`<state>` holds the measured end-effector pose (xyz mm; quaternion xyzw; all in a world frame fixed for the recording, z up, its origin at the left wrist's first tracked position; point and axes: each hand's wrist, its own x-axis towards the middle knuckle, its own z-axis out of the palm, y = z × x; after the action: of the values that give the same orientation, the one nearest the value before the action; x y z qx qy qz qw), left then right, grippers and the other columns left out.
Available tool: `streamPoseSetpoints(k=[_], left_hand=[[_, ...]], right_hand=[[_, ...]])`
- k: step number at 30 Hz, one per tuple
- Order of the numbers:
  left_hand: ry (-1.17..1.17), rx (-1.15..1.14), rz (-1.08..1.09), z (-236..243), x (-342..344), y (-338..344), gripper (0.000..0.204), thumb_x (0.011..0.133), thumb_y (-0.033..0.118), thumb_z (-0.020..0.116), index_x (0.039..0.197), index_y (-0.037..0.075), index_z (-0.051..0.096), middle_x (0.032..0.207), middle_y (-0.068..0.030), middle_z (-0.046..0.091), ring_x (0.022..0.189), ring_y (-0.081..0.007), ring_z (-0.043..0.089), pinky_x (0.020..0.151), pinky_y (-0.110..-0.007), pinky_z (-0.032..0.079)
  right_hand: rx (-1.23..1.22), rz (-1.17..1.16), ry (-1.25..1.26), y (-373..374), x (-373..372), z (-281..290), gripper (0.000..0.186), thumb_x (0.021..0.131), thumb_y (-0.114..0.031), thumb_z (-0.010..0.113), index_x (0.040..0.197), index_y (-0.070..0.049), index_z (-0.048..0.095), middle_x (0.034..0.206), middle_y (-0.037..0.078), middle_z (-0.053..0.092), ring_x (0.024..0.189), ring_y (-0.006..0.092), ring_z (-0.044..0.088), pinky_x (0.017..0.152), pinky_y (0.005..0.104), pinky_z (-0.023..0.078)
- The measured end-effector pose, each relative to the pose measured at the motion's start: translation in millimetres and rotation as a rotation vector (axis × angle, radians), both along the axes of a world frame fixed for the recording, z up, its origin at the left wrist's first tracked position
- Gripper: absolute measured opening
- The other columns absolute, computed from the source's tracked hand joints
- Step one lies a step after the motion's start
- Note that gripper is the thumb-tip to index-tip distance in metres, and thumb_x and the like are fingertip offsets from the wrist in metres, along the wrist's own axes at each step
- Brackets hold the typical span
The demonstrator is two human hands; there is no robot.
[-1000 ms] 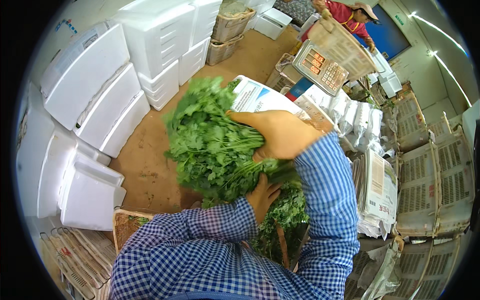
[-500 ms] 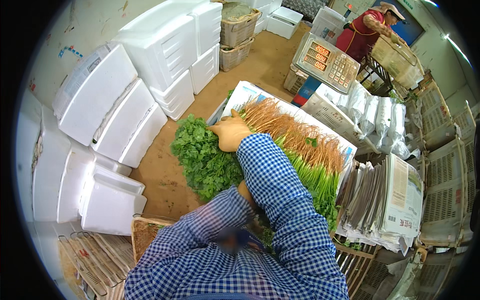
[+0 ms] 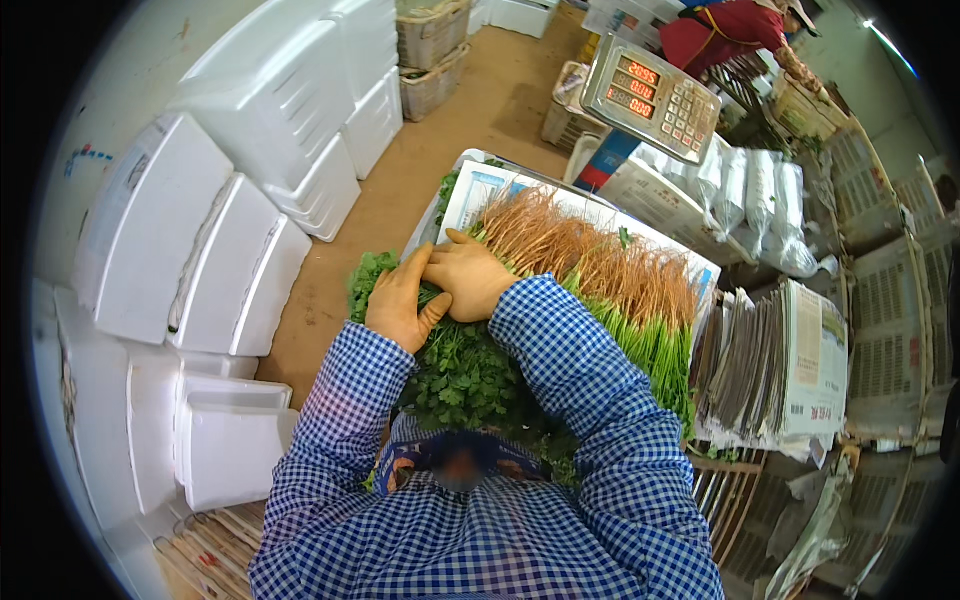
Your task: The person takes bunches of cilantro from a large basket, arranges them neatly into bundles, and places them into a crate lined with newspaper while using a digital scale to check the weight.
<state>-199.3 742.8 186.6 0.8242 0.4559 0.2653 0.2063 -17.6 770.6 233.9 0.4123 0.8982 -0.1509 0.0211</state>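
Rows of coriander (image 3: 640,335) lie side by side, with reddish-brown roots outward and green stems toward me. Leafy tops (image 3: 465,375) bunch up between my forearms. My left hand (image 3: 400,305) rests on the leaves at the left end, fingers outstretched and thumb apart. Against it, my right hand (image 3: 470,278) lies over the end of the pile with its back up. Its fingertips are partly hidden by the left hand. Under the roots is a white printed sheet (image 3: 480,185) on the scale's platform.
A scale display (image 3: 650,95) stands beyond the coriander. White foam boxes (image 3: 270,110) are stacked at left. Folded newspapers (image 3: 765,365) and bagged white rolls (image 3: 760,190) lie at right. A co-worker (image 3: 725,35) bends over a crate at the far right.
My left hand has come up from near my body onto the leaves beside my right hand. The right hand stays by the left end. The co-worker leans lower, and my view has shifted.
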Motion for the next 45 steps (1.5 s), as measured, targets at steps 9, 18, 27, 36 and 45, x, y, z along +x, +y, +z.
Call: streamPoseSetpoints(k=[9, 18, 27, 36, 45], left_hand=[[0.125, -0.25, -0.233, 25, -19, 20, 0.092, 0.091, 0.053, 0.069, 0.157, 0.004, 0.029, 0.147, -0.0286, 0.048, 0.134, -0.0451, 0.048, 0.113, -0.052, 0.039], [0.207, -0.442, -0.42, 29, -1, 53, 0.091, 0.088, 0.041, 0.075, 0.157, 0.002, 0.029, 0.146, -0.0297, 0.047, 0.135, -0.0437, 0.047, 0.113, -0.052, 0.04], [-0.246, -0.73, -0.334, 57, 7, 30, 0.082, 0.09, 0.017, 0.074, 0.156, -0.001, 0.028, 0.155, -0.023, 0.039, 0.144, -0.0358, 0.038, 0.121, -0.046, 0.029], [-0.107, -0.546, -0.277, 15, -2, 34, 0.081, 0.094, 0.031, 0.073, 0.157, 0.005, 0.031, 0.153, -0.0242, 0.042, 0.135, -0.0379, 0.048, 0.114, -0.049, 0.041], [-0.435, 0.136, -0.889, 78, 56, 47, 0.059, 0.104, 0.044, 0.051, 0.142, -0.001, 0.051, 0.134, -0.0229, 0.062, 0.127, -0.0417, 0.056, 0.111, -0.052, 0.043]], right_hand=[[0.498, -1.148, 0.505, -168, 31, 60, 0.035, 0.091, -0.006, 0.068, 0.125, 0.0, 0.066, 0.119, 0.018, 0.07, 0.099, 0.0338, 0.071, 0.085, 0.0437, 0.057], [0.07, -1.579, 0.449, -158, -20, -7, 0.112, 0.079, -0.042, 0.085, 0.16, -0.001, 0.019, 0.136, 0.034, 0.054, 0.124, 0.0433, 0.057, 0.109, 0.0485, 0.047], [0.085, -1.491, 0.617, -139, 15, 62, 0.099, 0.076, -0.019, 0.088, 0.156, -0.004, 0.033, 0.153, 0.024, 0.046, 0.14, 0.0372, 0.046, 0.118, 0.0437, 0.038], [-0.179, -1.536, 0.533, -160, 65, 44, 0.084, 0.086, -0.029, 0.081, 0.155, -0.01, 0.039, 0.153, 0.021, 0.046, 0.143, 0.0362, 0.044, 0.117, 0.0443, 0.039], [0.299, -1.161, -0.133, -158, 11, 20, 0.063, 0.081, -0.027, 0.081, 0.134, -0.001, 0.056, 0.13, 0.018, 0.064, 0.118, 0.0339, 0.063, 0.103, 0.0448, 0.052]])
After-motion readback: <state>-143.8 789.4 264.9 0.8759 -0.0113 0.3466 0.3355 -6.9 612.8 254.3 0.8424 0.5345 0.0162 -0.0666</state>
